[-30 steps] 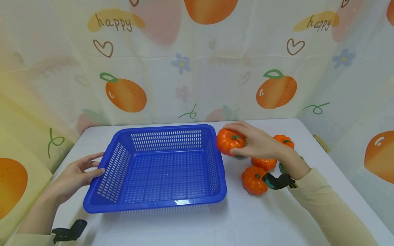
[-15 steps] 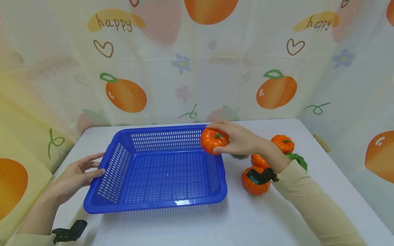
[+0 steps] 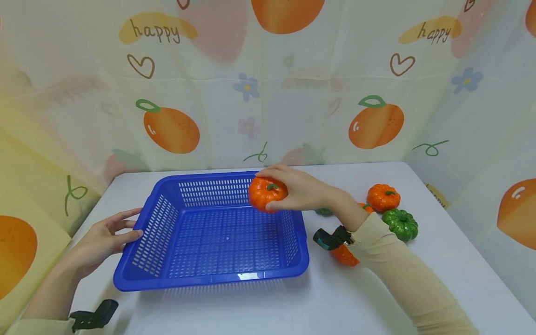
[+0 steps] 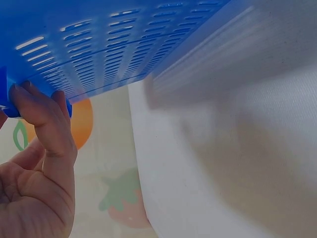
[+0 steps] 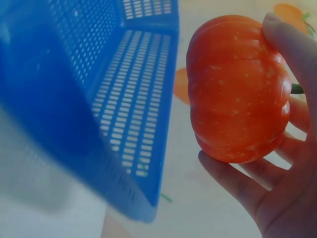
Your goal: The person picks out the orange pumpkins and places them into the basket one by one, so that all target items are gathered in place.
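A small orange pumpkin (image 3: pixel 264 194) with a green stem is held by my right hand (image 3: pixel 303 188) above the right back part of a blue plastic basket (image 3: pixel 209 278). In the right wrist view, thumb and fingers span the pumpkin (image 5: pixel 240 89), its stem turned toward the palm. At the basket's left side, my left hand (image 3: pixel 100 237) grips the rim, thumb on top. The left wrist view shows the fingers (image 4: pixel 44 114) of that hand bent at the rim, beside the slotted wall (image 4: pixel 109 47).
Right of the basket, an orange pumpkin (image 3: pixel 383 197) and a green pumpkin (image 3: pixel 400 225) lie on the white table (image 3: pixel 335 298). My right forearm partly covers more pumpkins, among them an orange one (image 3: pixel 345 256) and a dark green one (image 3: pixel 324 212). A patterned cloth (image 3: pixel 293 121) hangs behind.
My right hand has carried the orange pumpkin leftward, from beside the basket's right rim to over its inside. The green pumpkin at right has come into view. My left hand stays put.
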Motion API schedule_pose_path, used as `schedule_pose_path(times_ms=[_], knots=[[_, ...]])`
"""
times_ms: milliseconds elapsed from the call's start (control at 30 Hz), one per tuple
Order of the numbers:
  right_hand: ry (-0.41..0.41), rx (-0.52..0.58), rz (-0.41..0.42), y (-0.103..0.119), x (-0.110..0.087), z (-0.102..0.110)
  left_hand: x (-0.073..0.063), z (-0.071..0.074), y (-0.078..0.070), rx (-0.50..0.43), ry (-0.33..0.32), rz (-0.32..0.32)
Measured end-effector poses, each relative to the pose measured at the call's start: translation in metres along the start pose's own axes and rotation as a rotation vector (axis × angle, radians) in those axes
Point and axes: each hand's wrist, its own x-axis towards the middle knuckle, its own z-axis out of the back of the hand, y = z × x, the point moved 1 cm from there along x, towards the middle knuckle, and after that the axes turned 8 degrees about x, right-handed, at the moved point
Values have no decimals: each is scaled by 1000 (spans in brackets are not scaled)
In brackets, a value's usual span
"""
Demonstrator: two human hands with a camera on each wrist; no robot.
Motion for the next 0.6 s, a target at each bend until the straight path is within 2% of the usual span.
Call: schedule_pose_path(times_ms=[233,600], knots=[[26,37,33,9,15,-10,0,0,0,3,1,-5],[50,83,30,12,34,-28,0,0,0,-2,6,-4]])
